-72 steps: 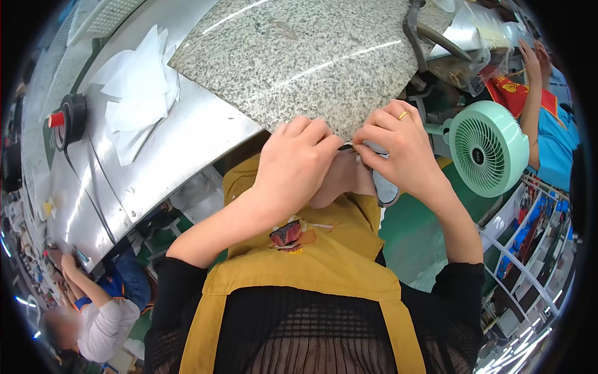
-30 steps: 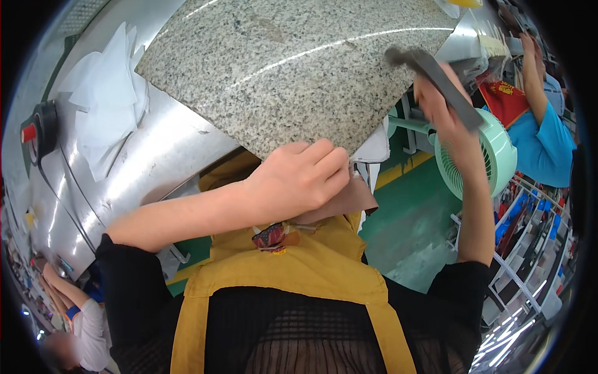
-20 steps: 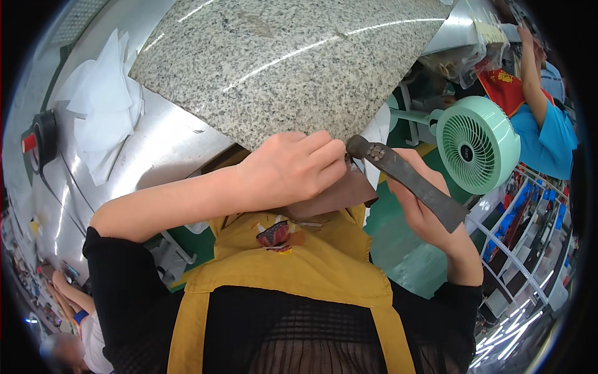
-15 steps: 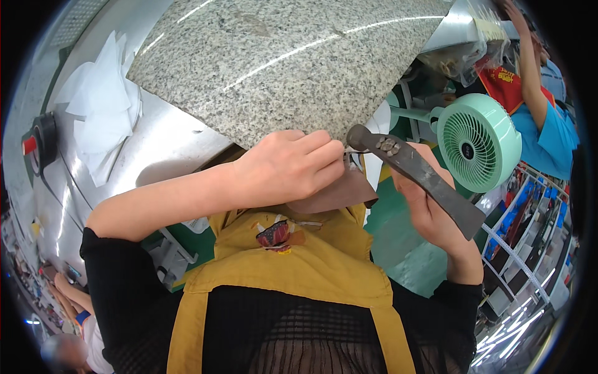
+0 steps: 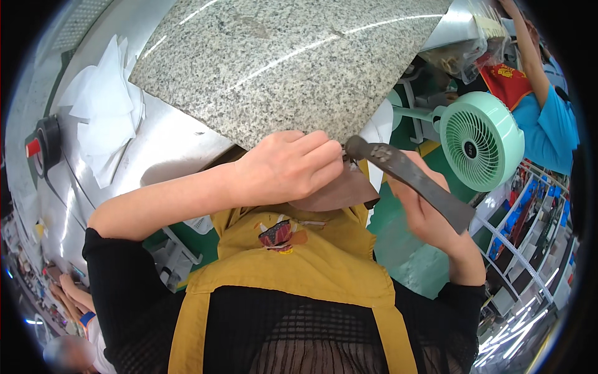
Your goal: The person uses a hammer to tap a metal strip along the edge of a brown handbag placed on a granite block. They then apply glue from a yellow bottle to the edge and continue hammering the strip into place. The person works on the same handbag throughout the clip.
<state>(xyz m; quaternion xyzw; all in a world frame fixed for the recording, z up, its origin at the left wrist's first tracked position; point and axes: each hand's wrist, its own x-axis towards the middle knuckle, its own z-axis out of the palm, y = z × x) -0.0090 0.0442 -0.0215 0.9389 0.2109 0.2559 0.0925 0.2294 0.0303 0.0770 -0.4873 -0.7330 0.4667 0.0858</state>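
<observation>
- Directions run from the brown flap [image 5: 339, 192], which hangs at the granite slab's near corner.
- Left hand [image 5: 293, 165], at 10 o'clock: fingers bent together, pinching the flap's upper edge.
- Dark hammer [image 5: 416, 181]: round end near 1 o'clock, just beside the left fingertips, head slanting toward 4.
- Right hand [image 5: 427, 223], toward 4 o'clock: wrapped around the hammer, partly hidden behind its head.
- Granite slab [image 5: 280, 75], at 11 o'clock.
- Yellow apron [image 5: 286, 274], at 7.
- Green fan [image 5: 483, 140], at 2.
- White sheets [image 5: 109, 112], at 10, well apart.
</observation>
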